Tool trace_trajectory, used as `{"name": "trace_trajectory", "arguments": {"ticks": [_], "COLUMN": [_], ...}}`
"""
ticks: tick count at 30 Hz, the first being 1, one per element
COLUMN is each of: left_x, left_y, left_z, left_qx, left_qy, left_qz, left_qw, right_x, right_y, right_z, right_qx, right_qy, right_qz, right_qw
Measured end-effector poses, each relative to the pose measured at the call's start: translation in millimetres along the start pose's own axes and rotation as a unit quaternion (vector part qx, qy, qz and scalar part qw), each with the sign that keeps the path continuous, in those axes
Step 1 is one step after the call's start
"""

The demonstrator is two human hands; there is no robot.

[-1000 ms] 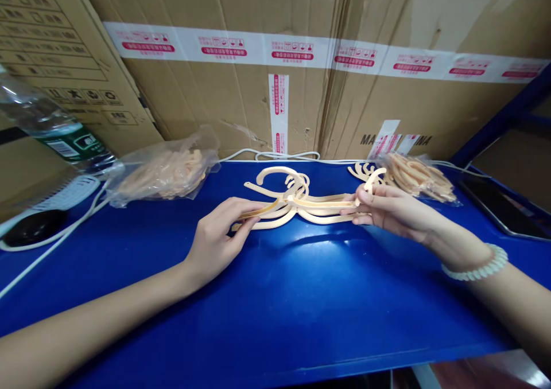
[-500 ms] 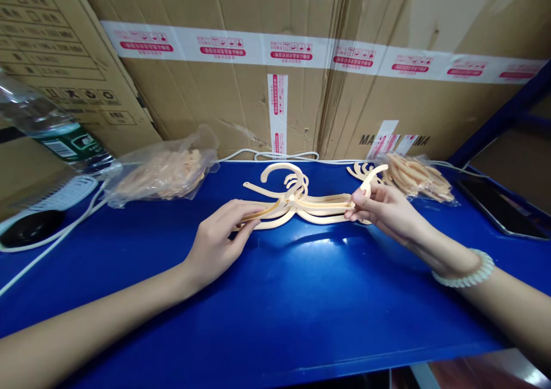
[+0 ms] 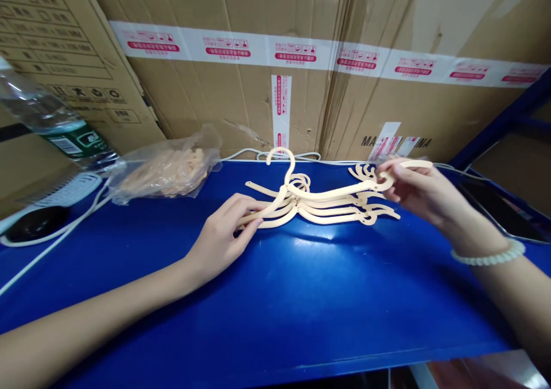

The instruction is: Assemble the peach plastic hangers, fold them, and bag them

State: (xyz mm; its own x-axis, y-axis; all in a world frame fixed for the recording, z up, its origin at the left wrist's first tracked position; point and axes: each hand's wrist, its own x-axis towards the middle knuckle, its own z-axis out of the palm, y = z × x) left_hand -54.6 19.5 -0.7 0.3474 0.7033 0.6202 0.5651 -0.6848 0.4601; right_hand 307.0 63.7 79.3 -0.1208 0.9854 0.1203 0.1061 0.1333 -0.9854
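Note:
A cream plastic hanger [image 3: 331, 194] is raised at its right end, its hook pointing up. My left hand [image 3: 230, 228] pinches its left arm, thumb in front and fingers behind. My right hand [image 3: 417, 188] is closed on a curved end piece [image 3: 413, 164] that meets the tip of the hanger's right arm. Under this hanger lie several more cream hangers [image 3: 327, 218], stacked on the blue table [image 3: 301, 308]. Curved end pieces stick out at their right ends. My left fingers partly hide the left ends of the stack.
A clear bag of cream parts [image 3: 163, 171] lies at the back left, beside a water bottle [image 3: 73, 136] and a black mouse [image 3: 37, 224]. Loose curved pieces [image 3: 361, 172] and a dark phone [image 3: 495, 205] are at the right. Cardboard boxes [image 3: 241, 102] and a white cable [image 3: 249, 152] line the back.
My right hand has moved right and slightly up with the end piece, which now points right. The top hanger's right arm has risen off the stack. My left hand stays nearly in place.

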Motion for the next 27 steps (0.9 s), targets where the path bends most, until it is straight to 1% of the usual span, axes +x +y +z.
{"name": "trace_trajectory", "arguments": {"ticks": [3, 5, 7, 9, 10, 11, 13, 15, 19, 22, 24, 27], "left_x": [0, -1, -2, -2, -2, -2, -2, -2, -3, -3, -1, 1], "left_y": [-2, -4, -5, -6, -5, -5, -3, -2, -4, -3, 4, 20], "left_z": [-3.3, -4.6, -4.8, -4.4, -4.2, -4.1, -4.2, -4.2, -3.9, -6.0, -10.1, -22.0], "left_qx": [0.027, 0.059, 0.110, 0.159, 0.176, 0.189, 0.208, 0.223, 0.249, 0.282, 0.313, 0.345], "left_qy": [-0.037, -0.070, -0.100, -0.118, -0.125, -0.128, -0.131, -0.131, -0.122, -0.115, -0.122, -0.138], "left_qz": [0.038, 0.079, 0.130, 0.174, 0.187, 0.197, 0.209, 0.213, 0.221, 0.239, 0.243, 0.242], "left_qw": [0.998, 0.993, 0.980, 0.965, 0.958, 0.953, 0.946, 0.942, 0.935, 0.922, 0.910, 0.897], "right_x": [8, 12, 14, 16, 16, 17, 17, 17, 17, 15, 14, 12], "right_y": [-7, -8, -6, -2, 1, 4, 8, 12, 15, 16, 15, 11], "right_z": [-35, -52, -63, -66, -66, -65, -62, -58, -51, -49, -49, -46], "right_qx": [-0.083, -0.185, -0.279, -0.348, -0.380, -0.415, -0.478, -0.512, -0.534, -0.548, -0.556, -0.580], "right_qy": [-0.033, -0.079, -0.163, -0.245, -0.271, -0.284, -0.284, -0.275, -0.259, -0.245, -0.239, -0.231], "right_qz": [0.011, 0.027, 0.049, 0.050, 0.039, 0.025, 0.004, -0.001, -0.011, -0.016, -0.013, -0.020], "right_qw": [0.996, 0.979, 0.945, 0.904, 0.883, 0.864, 0.831, 0.814, 0.805, 0.800, 0.796, 0.781]}}
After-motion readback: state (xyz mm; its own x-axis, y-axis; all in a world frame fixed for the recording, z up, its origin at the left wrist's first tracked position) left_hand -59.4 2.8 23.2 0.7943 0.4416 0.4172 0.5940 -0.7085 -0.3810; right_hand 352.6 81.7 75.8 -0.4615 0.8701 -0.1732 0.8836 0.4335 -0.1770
